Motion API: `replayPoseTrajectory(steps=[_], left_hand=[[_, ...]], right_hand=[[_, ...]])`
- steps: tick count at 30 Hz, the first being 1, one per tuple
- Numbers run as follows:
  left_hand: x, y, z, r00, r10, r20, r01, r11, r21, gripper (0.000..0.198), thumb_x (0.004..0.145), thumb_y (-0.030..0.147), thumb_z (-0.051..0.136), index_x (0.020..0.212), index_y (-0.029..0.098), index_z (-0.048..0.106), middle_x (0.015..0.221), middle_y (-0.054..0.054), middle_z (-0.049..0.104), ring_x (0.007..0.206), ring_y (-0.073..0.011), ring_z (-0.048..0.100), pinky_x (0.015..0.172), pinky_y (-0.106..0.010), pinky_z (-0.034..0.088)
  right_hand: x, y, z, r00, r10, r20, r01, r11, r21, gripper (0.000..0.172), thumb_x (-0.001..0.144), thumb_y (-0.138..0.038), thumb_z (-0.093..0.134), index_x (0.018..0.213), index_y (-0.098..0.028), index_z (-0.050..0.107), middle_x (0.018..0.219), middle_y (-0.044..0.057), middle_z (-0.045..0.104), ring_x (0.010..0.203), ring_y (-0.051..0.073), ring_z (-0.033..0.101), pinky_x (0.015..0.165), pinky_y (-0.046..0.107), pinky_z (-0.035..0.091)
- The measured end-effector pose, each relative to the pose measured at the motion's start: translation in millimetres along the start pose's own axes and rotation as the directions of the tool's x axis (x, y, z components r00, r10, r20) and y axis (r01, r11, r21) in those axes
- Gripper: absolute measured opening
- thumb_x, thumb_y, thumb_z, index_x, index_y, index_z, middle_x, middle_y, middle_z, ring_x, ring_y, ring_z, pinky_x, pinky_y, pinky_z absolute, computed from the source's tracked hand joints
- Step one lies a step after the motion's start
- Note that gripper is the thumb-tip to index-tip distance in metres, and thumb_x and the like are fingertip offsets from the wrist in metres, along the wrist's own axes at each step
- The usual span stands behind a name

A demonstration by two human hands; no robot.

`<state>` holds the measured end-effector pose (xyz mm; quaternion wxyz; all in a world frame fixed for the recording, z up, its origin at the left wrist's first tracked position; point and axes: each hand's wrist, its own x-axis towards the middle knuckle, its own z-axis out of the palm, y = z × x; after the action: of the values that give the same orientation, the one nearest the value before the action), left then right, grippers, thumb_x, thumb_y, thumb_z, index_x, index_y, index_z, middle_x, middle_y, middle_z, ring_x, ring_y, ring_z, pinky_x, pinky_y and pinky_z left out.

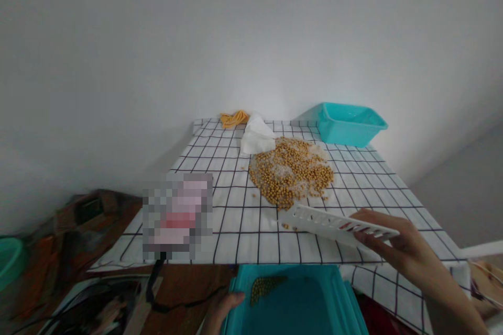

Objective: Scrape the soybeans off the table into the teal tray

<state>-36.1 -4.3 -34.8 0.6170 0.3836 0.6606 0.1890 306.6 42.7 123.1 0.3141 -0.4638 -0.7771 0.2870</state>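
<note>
My right hand (393,241) grips a flat white slotted scraper (334,224), held low over the checked tablecloth (231,220) just in front of a pile of yellow beans (293,170) mixed with white grains. My left hand (223,306) holds the left rim of a teal bin (306,303) below the table's front edge; only its fingers show. A small heap of beans (265,285) lies inside that bin.
A second teal tub (348,123) stands at the table's back right corner. A white tissue (257,136) and a yellow bundle (234,118) lie at the back. A blurred-out object (178,217) sits front left. Dark clutter and a cable lie lower left.
</note>
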Motion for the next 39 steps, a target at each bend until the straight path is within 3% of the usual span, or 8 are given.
replayPoseTrajectory(steps=[5, 11, 13, 18, 22, 28, 32, 39], left_hand=[[6.9, -6.9, -3.8, 1.0, -0.012, 0.017, 0.012, 0.999, -0.031, 0.022, 0.071, 0.026, 0.06, 0.049, 0.025, 0.061, 0.07, -0.004, 0.081, 0.089, -0.0312, 0.074, 0.085, -0.037, 0.058], [24.5, -25.4, -7.6, 0.998, -0.051, 0.037, 0.052, 0.998, -0.033, 0.021, 0.063, 0.035, 0.062, 0.044, 0.028, 0.055, 0.067, -0.008, 0.08, 0.092, -0.0349, 0.074, 0.09, -0.041, 0.055], [34.1, -31.8, -7.3, 0.995, -0.064, 0.071, 0.067, 0.997, -0.046, 0.019, 0.056, 0.04, 0.06, 0.043, 0.029, 0.053, 0.07, -0.01, 0.081, 0.091, -0.037, 0.074, 0.085, -0.041, 0.057], [49.0, -40.4, -6.2, 0.986, -0.086, 0.146, 0.097, 0.993, -0.074, 0.023, 0.039, 0.046, 0.063, 0.034, 0.032, 0.045, 0.07, -0.007, 0.081, 0.093, -0.039, 0.073, 0.079, -0.038, 0.059], [43.9, -43.1, -2.0, 0.996, -0.039, 0.081, 0.047, 0.994, -0.103, 0.021, 0.046, 0.047, 0.061, 0.042, 0.03, 0.05, 0.068, -0.005, 0.081, 0.089, -0.0362, 0.073, 0.079, -0.038, 0.058], [38.9, -44.9, 2.1, 0.999, -0.01, 0.042, 0.014, 0.995, -0.097, 0.018, 0.053, 0.043, 0.057, 0.046, 0.029, 0.049, 0.063, -0.008, 0.076, 0.076, -0.0311, 0.072, 0.076, -0.037, 0.055], [38.5, -44.2, 0.8, 0.998, 0.002, 0.065, 0.003, 0.997, -0.074, 0.021, 0.058, 0.041, 0.057, 0.046, 0.028, 0.045, 0.057, -0.004, 0.069, 0.064, -0.0222, 0.067, 0.074, -0.036, 0.054], [37.9, -42.1, -4.3, 0.996, -0.015, 0.091, 0.013, 1.0, 0.028, 0.022, 0.075, 0.028, 0.059, 0.054, 0.023, 0.053, 0.055, 0.002, 0.067, 0.067, -0.0184, 0.066, 0.079, -0.035, 0.05]], right_hand=[[-4.8, -9.9, 1.2, 0.998, 0.032, 0.059, -0.037, 0.997, 0.072, 0.019, 0.092, -0.027, 0.051, 0.093, -0.023, 0.069, 0.085, 0.004, 0.069, 0.071, 0.016, 0.063, 0.061, 0.025, 0.049], [-14.8, -7.8, -2.9, 0.976, -0.097, 0.194, 0.06, 0.98, 0.191, 0.016, 0.091, -0.021, 0.053, 0.095, -0.024, 0.068, 0.087, 0.005, 0.069, 0.079, 0.018, 0.065, 0.067, 0.028, 0.05], [-17.0, -8.3, -5.0, 0.987, -0.057, 0.151, 0.03, 0.985, 0.173, 0.016, 0.091, -0.021, 0.053, 0.094, -0.024, 0.068, 0.086, 0.005, 0.069, 0.077, 0.018, 0.064, 0.066, 0.027, 0.05], [-12.8, -9.1, -3.0, 0.988, 0.077, -0.137, -0.073, 0.997, 0.032, 0.015, 0.089, -0.027, 0.057, 0.096, -0.027, 0.071, 0.084, 0.001, 0.071, 0.071, 0.016, 0.063, 0.061, 0.023, 0.048], [-4.3, -3.9, 4.2, 0.955, 0.13, -0.267, -0.129, 0.991, 0.023, 0.018, 0.088, -0.034, 0.058, 0.096, -0.025, 0.072, 0.083, 0.003, 0.072, 0.069, 0.017, 0.063, 0.056, 0.024, 0.046], [1.1, 2.4, 4.0, 0.988, 0.064, -0.139, -0.067, 0.998, -0.018, 0.018, 0.089, -0.033, 0.058, 0.097, -0.024, 0.072, 0.084, 0.003, 0.073, 0.066, 0.016, 0.066, 0.057, 0.022, 0.05], [1.9, 4.9, 1.1, 0.989, 0.016, -0.145, -0.021, 0.999, -0.031, 0.02, 0.088, -0.034, 0.059, 0.096, -0.024, 0.073, 0.082, 0.004, 0.074, 0.064, 0.017, 0.067, 0.054, 0.022, 0.051], [6.9, 4.4, 2.1, 0.986, 0.06, -0.154, -0.07, 0.995, -0.064, 0.02, 0.087, -0.036, 0.059, 0.092, -0.022, 0.072, 0.076, 0.003, 0.072, 0.061, 0.016, 0.065, 0.052, 0.022, 0.05]])
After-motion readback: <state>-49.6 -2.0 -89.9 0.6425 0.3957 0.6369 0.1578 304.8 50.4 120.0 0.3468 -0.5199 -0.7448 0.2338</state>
